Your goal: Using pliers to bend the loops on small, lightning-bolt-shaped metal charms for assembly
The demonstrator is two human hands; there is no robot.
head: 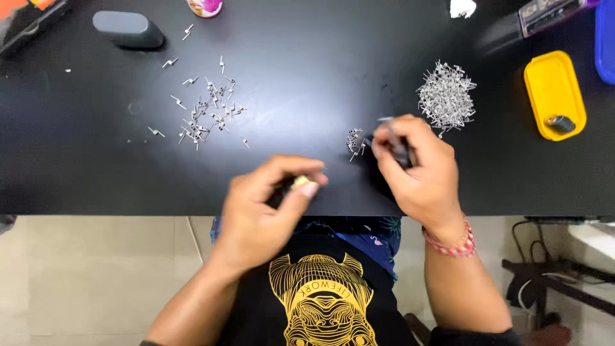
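My left hand (269, 205) hovers over the near edge of the black table (307, 77), fingers pinched on a small yellowish part (301, 182). My right hand (419, 170) grips a thin dark tool, tweezers by the look (394, 138), its tip beside a small cluster of metal pins (354, 142). A dense heap of the same metal pins (446, 97) lies just beyond my right hand. A looser scatter of pins (208, 109) is spread out at the left, beyond my left hand.
A yellow lid-like tray (552, 83) with a small dark cylinder (560, 123) sits at the right. A grey rounded object (128, 29) rests at the far left. A blue container edge (605, 38) shows at the right border. Cables and a stand (544, 269) are on the floor.
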